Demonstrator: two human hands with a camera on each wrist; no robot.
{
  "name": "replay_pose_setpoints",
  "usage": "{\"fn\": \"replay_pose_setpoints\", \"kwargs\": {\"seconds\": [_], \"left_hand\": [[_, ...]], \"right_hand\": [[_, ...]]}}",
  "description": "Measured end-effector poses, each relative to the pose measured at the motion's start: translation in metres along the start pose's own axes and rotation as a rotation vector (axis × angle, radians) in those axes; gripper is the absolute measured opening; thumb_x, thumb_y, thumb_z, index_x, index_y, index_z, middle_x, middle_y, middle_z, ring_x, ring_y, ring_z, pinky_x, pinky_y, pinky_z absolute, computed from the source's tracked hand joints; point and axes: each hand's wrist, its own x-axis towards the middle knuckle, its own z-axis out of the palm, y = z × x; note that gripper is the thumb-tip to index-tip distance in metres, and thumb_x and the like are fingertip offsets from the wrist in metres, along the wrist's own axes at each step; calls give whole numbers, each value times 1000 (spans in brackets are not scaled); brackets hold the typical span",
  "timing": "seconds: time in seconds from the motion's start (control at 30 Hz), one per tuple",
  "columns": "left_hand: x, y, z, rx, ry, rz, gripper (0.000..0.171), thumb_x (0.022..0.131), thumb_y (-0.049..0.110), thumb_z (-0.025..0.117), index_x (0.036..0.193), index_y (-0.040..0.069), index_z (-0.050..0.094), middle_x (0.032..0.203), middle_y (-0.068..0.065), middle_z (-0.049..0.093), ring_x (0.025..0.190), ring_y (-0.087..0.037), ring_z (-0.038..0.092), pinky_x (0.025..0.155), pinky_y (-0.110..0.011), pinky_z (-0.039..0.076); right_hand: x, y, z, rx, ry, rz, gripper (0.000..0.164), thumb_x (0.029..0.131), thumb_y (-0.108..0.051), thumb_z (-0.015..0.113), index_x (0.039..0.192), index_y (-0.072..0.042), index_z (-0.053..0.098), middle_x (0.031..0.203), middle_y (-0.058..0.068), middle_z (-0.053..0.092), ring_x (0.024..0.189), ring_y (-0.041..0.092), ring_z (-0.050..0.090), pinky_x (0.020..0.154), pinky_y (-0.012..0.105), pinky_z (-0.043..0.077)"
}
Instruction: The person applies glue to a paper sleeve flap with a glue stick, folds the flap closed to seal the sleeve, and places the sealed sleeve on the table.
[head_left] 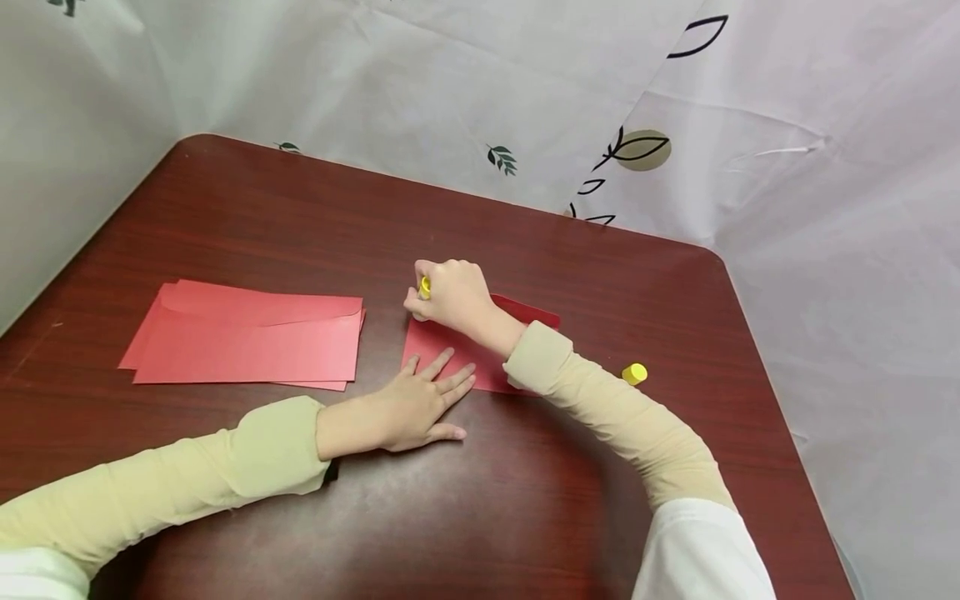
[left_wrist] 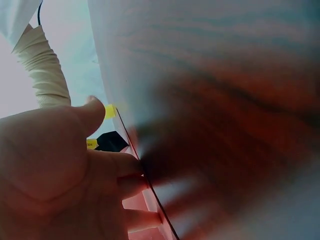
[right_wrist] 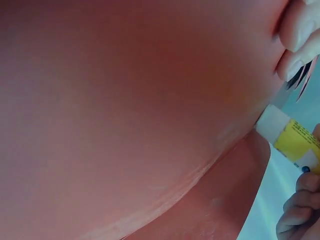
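Note:
My right hand [head_left: 456, 296] grips a yellow glue stick [head_left: 425, 287], its fingers wrapped round the barrel. In the right wrist view the white end of the glue stick [right_wrist: 297, 142] is down at the fold of a red envelope [right_wrist: 125, 125], where whitish smears show. That envelope [head_left: 491, 375] lies on the table, its flap [head_left: 528, 311] lifted on the far side and partly hidden by my right forearm. My left hand [head_left: 412, 408] rests on the near left part of the envelope with fingers spread; the left wrist view shows its palm side, fingertips on the red paper.
A small stack of red envelopes [head_left: 255, 342] lies to the left on the dark reddish-brown table [head_left: 450, 517]. The yellow cap [head_left: 634, 374] stands to the right, near my right forearm. White leaf-patterned sheeting [head_left: 420, 83] hangs behind the table's far edge.

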Motion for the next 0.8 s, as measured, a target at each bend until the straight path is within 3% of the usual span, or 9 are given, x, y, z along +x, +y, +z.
{"fn": "replay_pose_setpoints", "kwargs": {"seconds": [0.33,0.57,0.8], "left_hand": [[3,1,-6,9,-52,5,80,91,58,52,151,9,31,160,-6,23,148,-37,13,111,-65,23],[4,2,-8,-14,-88,-18,82,90,59,53,152,12,27,161,-3,19,150,-35,8,113,-64,20],[5,1,-8,55,-107,-28,73,94,44,56,153,13,25,162,-2,18,150,-35,8,113,-63,22]], "right_hand": [[-5,7,-3,15,27,-18,16,81,-27,60,70,-15,58,50,-5,56,44,11,50,45,23,39],[-8,14,-5,1,-17,-3,14,80,-27,60,71,-17,57,51,-5,55,45,11,50,46,24,39],[-13,22,-8,3,-26,15,14,79,-26,60,70,-15,57,50,-4,53,44,11,48,45,23,38]]}}
